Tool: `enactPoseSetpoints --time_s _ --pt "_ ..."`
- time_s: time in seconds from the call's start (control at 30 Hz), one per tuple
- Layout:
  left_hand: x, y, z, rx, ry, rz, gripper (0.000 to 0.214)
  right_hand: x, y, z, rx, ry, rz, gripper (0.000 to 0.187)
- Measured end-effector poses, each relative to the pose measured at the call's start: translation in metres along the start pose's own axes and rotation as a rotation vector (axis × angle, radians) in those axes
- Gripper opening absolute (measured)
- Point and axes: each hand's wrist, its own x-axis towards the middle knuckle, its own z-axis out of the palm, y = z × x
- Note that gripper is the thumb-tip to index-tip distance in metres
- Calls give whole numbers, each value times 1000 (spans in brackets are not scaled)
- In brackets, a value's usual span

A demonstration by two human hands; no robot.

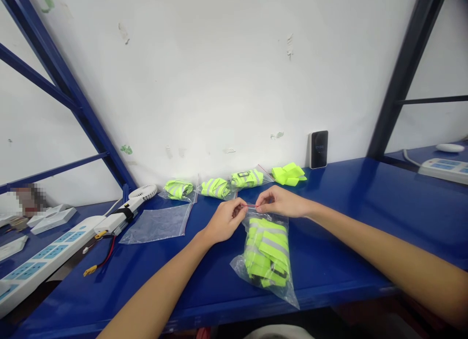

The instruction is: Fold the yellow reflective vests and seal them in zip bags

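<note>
Both hands pinch the red-lined top edge of a clear zip-lock bag (291,288) near the front of the blue table. Inside it lies a folded neon-yellow reflective vest (268,251) with grey stripes. My left hand (226,219) grips the left part of the seal, fingers closed. Close beside it, my right hand (280,202) is closed on the same seal, a small gap between them. A flat zip-lock bag (157,224) with nothing visible inside lies to the left of my left hand.
Along the wall sit bagged neon bundles (178,189), (215,188), (246,178) and an unbagged neon piece (288,174). A dark-screened device (319,149) stands at the back right. At left are a power strip (44,261), a small fan (142,191) and a cable with yellow connectors (109,251).
</note>
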Motion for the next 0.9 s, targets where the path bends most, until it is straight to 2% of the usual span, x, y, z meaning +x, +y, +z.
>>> enactPoseSetpoints --time_s 0.17,0.4,0.67,0.9 --pt "1 1 0 -28 -6 -2 29 1 2 -1 19 6 18 28" --pt "2 1 2 14 18 20 26 2 6 -1 155 43 142 29" --pt "1 5 1 40 9 27 23 2 -1 8 121 50 81 15" --pt "2 0 1 -75 4 -35 32 0 -2 5 158 16 146 23"
